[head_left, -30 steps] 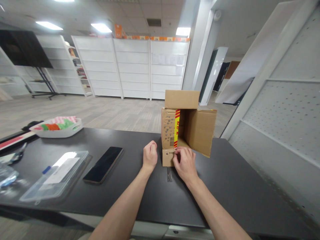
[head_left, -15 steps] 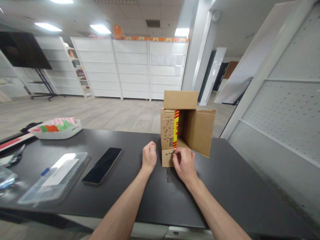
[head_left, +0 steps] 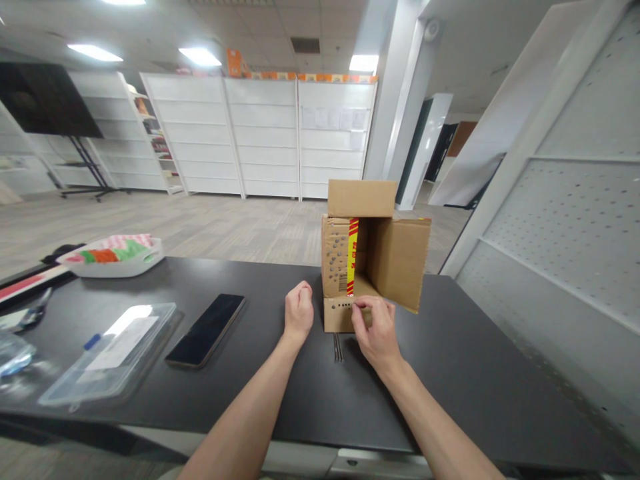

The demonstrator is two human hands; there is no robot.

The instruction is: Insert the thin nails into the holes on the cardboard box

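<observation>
A cardboard box [head_left: 336, 257] stands on the dark table, its opening facing me and its flaps spread. Its lower front flap [head_left: 337, 323] carries a row of small dark dots, perhaps holes or pin heads. My right hand [head_left: 377, 330] is at this flap, thumb and forefinger pinched at the right end of the row; whatever is between them is too small to name. Left of the box, my left hand [head_left: 299, 311] rests as a closed fist, its inside hidden. Several thin metal rods [head_left: 338, 347] lie below the flap, between the hands.
A black phone [head_left: 206, 331] lies left of my left hand. Farther left are a clear plastic case [head_left: 113, 353] and a white tray [head_left: 120, 269] with colourful cloth-like contents. A perforated panel [head_left: 575, 227] borders the table's right side. White shelving [head_left: 260, 140] stands across the room.
My right hand has shifted slightly right along the lower flap, uncovering more of the row of dots. My left fist and the box have stayed in place.
</observation>
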